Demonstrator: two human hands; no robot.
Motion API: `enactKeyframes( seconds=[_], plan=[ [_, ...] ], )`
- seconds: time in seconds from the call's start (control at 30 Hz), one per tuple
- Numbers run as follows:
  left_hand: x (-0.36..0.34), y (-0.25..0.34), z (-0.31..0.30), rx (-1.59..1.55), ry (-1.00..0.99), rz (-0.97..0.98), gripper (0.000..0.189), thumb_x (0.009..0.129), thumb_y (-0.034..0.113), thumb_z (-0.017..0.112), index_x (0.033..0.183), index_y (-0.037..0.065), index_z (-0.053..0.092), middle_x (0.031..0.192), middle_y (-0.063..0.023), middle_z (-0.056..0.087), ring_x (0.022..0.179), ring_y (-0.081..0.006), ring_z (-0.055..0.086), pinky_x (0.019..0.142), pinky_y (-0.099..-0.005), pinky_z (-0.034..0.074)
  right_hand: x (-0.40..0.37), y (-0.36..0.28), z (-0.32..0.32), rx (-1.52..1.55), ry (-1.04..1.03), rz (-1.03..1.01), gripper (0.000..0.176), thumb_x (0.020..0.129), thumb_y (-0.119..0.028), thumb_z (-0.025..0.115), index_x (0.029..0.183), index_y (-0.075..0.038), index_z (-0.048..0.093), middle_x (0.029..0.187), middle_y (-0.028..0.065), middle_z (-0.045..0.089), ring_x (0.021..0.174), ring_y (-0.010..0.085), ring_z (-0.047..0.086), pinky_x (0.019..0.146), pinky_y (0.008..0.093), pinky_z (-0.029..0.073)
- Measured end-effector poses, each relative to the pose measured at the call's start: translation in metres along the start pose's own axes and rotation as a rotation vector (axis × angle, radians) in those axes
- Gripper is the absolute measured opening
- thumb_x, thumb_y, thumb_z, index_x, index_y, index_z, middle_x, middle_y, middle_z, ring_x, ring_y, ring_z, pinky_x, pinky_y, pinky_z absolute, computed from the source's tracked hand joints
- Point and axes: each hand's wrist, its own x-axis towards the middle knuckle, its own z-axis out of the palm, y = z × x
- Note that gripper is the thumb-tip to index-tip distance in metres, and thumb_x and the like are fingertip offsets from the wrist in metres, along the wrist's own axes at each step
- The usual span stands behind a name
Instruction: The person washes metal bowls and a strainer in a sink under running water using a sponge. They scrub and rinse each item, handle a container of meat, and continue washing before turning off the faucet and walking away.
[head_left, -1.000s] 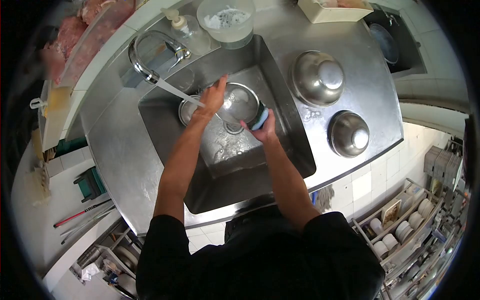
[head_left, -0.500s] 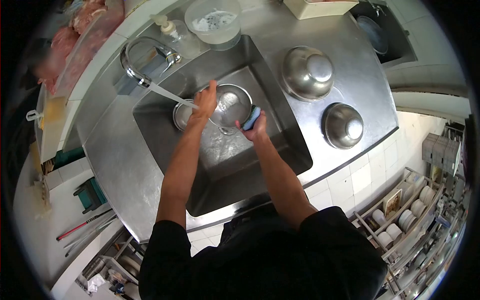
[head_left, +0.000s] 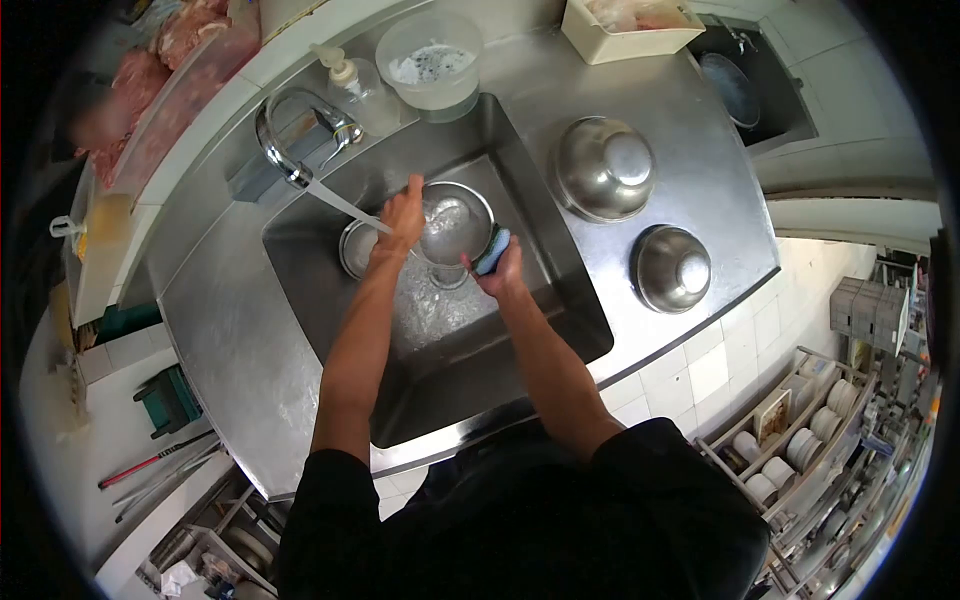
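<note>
L hand (head_left: 402,220) grips L rim of metal bowl (head_left: 452,225) in sink (head_left: 440,370), under/near tap (head_left: 290,140) stream; R hand (head_left: 500,272) grasps blue sponge (head_left: 491,251) w/ fingers, against bowl's R rim.

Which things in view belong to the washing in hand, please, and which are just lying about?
In use:
- left hand and right hand
- held bowl
- sponge
- running faucet
- sink

Lying about:
- green container
- stacked white dishes
</note>
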Motion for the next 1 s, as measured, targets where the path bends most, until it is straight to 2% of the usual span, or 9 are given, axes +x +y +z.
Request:
enactKeyframes(
  seconds=[0.07, 0.27, 0.33, 0.47, 0.7, 0.77, 0.87, 0.93, 1.0],
  plan=[
    [0.000, 0.000, 0.001, -0.008, 0.040, 0.014, 0.029, 0.078, -0.002, 0.047, 0.104, 0.006, 0.036, 0.086, -0.0287, 0.060, 0.085, -0.0471, 0.057, 0.073, -0.0540, 0.045, 0.000, 0.000, -0.003, -0.003, -0.014, 0.009, 0.054, 0.091, -0.053, 0.019, 0.119, -0.017, 0.048, 0.123, 0.0067, 0.048, 0.110, 0.0282, 0.046, 0.084, 0.0484, 0.045],
    [0.003, -0.007, 0.004, 0.048, -0.103, -0.005, 0.030, 0.078, -0.001, 0.046, 0.106, 0.005, 0.036, 0.085, -0.0295, 0.060, 0.085, -0.0481, 0.057, 0.075, -0.0542, 0.045, -0.010, 0.006, -0.008, -0.029, -0.008, 0.054, 0.054, 0.090, -0.052, 0.020, 0.120, -0.017, 0.048, 0.123, 0.0069, 0.048, 0.110, 0.0285, 0.046, 0.084, 0.0487, 0.045],
    [0.004, -0.004, 0.005, 0.043, -0.134, -0.063, 0.031, 0.079, 0.000, 0.045, 0.108, 0.005, 0.036, 0.087, -0.0296, 0.060, 0.086, -0.0484, 0.057, 0.077, -0.0543, 0.045, -0.010, 0.008, -0.009, -0.011, -0.010, 0.014, 0.052, 0.090, -0.051, 0.022, 0.119, -0.017, 0.048, 0.123, 0.0070, 0.049, 0.110, 0.0287, 0.046, 0.083, 0.0493, 0.045],
    [-0.004, 0.000, 0.000, 0.016, -0.114, -0.060, 0.033, 0.079, 0.000, 0.045, 0.110, 0.005, 0.036, 0.089, -0.0297, 0.060, 0.088, -0.0475, 0.057, 0.078, -0.0541, 0.044, -0.015, 0.006, -0.009, -0.031, 0.018, 0.030, 0.051, 0.090, -0.050, 0.023, 0.119, -0.017, 0.049, 0.123, 0.0071, 0.049, 0.109, 0.0287, 0.047, 0.081, 0.0493, 0.046],
    [0.005, 0.005, 0.009, -0.012, -0.159, -0.087, 0.034, 0.079, 0.001, 0.046, 0.111, 0.006, 0.036, 0.091, -0.0284, 0.059, 0.091, -0.0457, 0.057, 0.078, -0.0526, 0.045, -0.021, -0.008, -0.012, -0.133, -0.051, 0.015, 0.054, 0.091, -0.051, 0.020, 0.123, -0.016, 0.045, 0.126, 0.0087, 0.045, 0.112, 0.0301, 0.045, 0.082, 0.0491, 0.047],
    [0.005, 0.014, 0.006, -0.027, -0.174, -0.117, 0.033, 0.079, 0.001, 0.046, 0.110, 0.006, 0.036, 0.092, -0.0283, 0.059, 0.091, -0.0455, 0.057, 0.078, -0.0525, 0.045, -0.024, -0.014, -0.009, -0.120, -0.028, 0.003, 0.053, 0.090, -0.051, 0.021, 0.121, -0.016, 0.047, 0.124, 0.0080, 0.048, 0.110, 0.0300, 0.047, 0.079, 0.0492, 0.048],
    [0.003, 0.018, 0.011, -0.137, -0.077, -0.153, 0.034, 0.076, -0.003, 0.048, 0.105, 0.008, 0.038, 0.089, -0.0279, 0.059, 0.088, -0.0477, 0.055, 0.076, -0.0541, 0.042, -0.026, -0.024, -0.007, -0.166, 0.026, -0.011, 0.054, 0.090, -0.052, 0.020, 0.122, -0.016, 0.046, 0.126, 0.0080, 0.047, 0.111, 0.0298, 0.046, 0.081, 0.0499, 0.047],
    [0.003, 0.018, 0.012, -0.223, -0.063, -0.110, 0.033, 0.077, -0.001, 0.048, 0.106, 0.009, 0.038, 0.090, -0.0286, 0.058, 0.090, -0.0476, 0.055, 0.077, -0.0538, 0.042, -0.025, -0.029, -0.008, -0.166, 0.032, -0.007, 0.054, 0.091, -0.052, 0.020, 0.122, -0.016, 0.046, 0.126, 0.0079, 0.047, 0.111, 0.0298, 0.046, 0.082, 0.0501, 0.047],
    [0.008, 0.018, 0.011, -0.179, -0.110, -0.140, 0.037, 0.075, 0.001, 0.052, 0.109, 0.009, 0.038, 0.092, -0.0274, 0.059, 0.091, -0.0470, 0.055, 0.078, -0.0533, 0.043, -0.025, -0.029, -0.010, -0.158, 0.044, -0.004, 0.054, 0.091, -0.052, 0.019, 0.122, -0.016, 0.046, 0.126, 0.0077, 0.047, 0.111, 0.0297, 0.046, 0.083, 0.0504, 0.047]
  ],
)
